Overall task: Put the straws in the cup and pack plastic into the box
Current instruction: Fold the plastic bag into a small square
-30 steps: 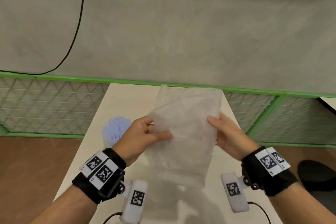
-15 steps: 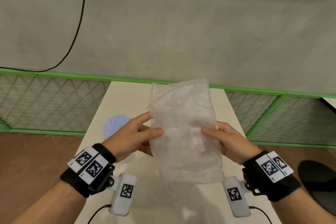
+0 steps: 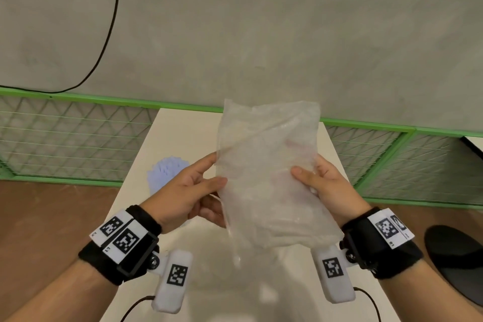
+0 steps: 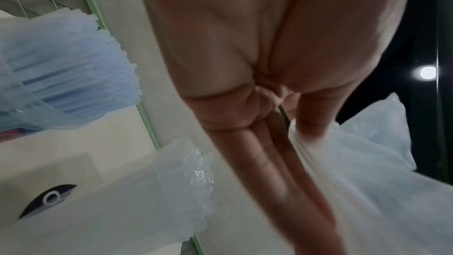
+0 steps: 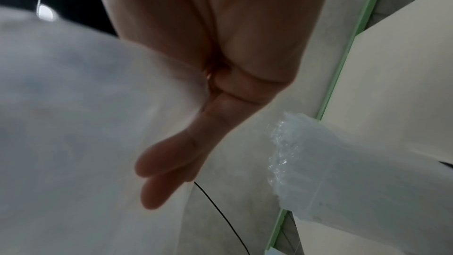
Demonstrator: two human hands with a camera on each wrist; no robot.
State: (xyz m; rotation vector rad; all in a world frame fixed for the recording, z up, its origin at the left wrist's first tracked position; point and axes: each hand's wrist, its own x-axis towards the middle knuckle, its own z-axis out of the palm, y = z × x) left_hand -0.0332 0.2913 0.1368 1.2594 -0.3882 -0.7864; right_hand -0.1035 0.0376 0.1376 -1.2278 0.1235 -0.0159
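A translucent plastic sheet [image 3: 269, 175] is held upright in the air over the white table [image 3: 183, 123]. My left hand [image 3: 217, 170] pinches its left edge, thumb in front and fingers behind. My right hand [image 3: 305, 172] pinches the right edge the same way. In the left wrist view the held plastic [image 4: 367, 181] runs along my fingers [image 4: 282, 172]; in the right wrist view the plastic [image 5: 73, 123] covers the left half. A bundle of pale blue straws [image 3: 167, 172] stands on the table left of my left hand, seen close as the straws [image 4: 61, 69].
A white box with a dark logo [image 4: 49, 201] lies below, with a piece of bubble wrap [image 4: 186, 181] over it; the bubble wrap [image 5: 306, 162] also shows in the right wrist view. A green mesh fence [image 3: 65, 138] runs behind the table. A black cable [image 3: 109, 34] crosses the floor.
The long hanging sheet has become shorter, its lower part drawn up. Both hands came lower and nearer to me, and the sheet now stands more upright between them.
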